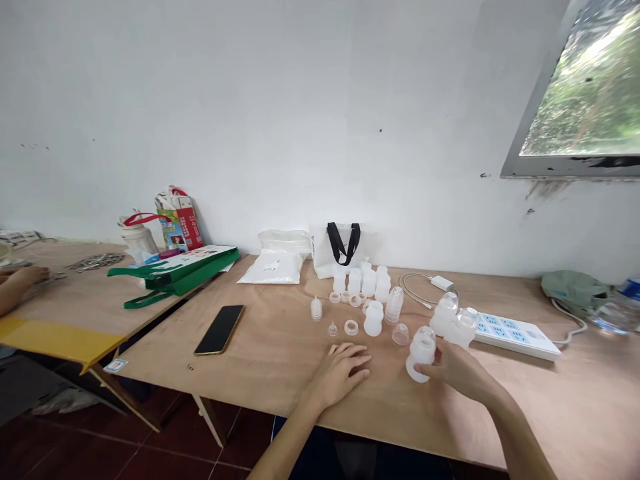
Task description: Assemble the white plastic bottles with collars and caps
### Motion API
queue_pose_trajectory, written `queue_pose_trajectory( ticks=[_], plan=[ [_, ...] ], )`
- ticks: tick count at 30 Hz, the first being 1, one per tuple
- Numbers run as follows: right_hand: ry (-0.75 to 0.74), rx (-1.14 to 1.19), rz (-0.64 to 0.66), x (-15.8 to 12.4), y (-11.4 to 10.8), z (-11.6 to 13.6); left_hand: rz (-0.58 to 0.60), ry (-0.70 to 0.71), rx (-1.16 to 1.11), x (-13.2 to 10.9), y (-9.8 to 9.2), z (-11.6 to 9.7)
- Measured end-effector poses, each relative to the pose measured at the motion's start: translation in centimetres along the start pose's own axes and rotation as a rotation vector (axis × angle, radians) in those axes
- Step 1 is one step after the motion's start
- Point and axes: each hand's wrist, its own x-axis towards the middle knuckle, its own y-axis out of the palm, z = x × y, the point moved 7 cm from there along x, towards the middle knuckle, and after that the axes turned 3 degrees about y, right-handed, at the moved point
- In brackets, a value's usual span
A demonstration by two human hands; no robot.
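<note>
My right hand grips a small white plastic bottle, tilted just above the plywood table. Palm down on the table to its left rests my left hand, fingers stretched out and holding nothing. Just beyond it lie a white ring, a small clear nipple and a capped bottle. Several more white bottles stand in a cluster further back, with a clear dome cap and two capped bottles near my right hand.
A black phone lies at the left of the table. A white power strip, a charger, white bags and a green bag sit around. Another person's hand rests on the neighbouring table at far left.
</note>
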Motion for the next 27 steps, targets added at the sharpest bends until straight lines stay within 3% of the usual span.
queue_pose_trajectory(
  ticks=[2, 10, 17, 27],
  plan=[
    [0.045, -0.007, 0.025, 0.3, -0.5, -0.9, -0.009, 0.001, -0.001, 0.0, 0.0, 0.0],
    [0.23, -0.096, -0.201, 1.8, -0.8, -3.1, 0.002, -0.014, 0.002, 0.1, -0.2, -0.1],
    [0.368, -0.293, -0.176, 1.4, -1.2, -3.3, -0.005, 0.002, 0.005, 0.0, -0.2, -0.2],
    [0.429, -0.265, -0.229, 1.2, -2.3, -5.7, -0.01, 0.004, -0.003, 0.0, -0.1, -0.1]
  ],
)
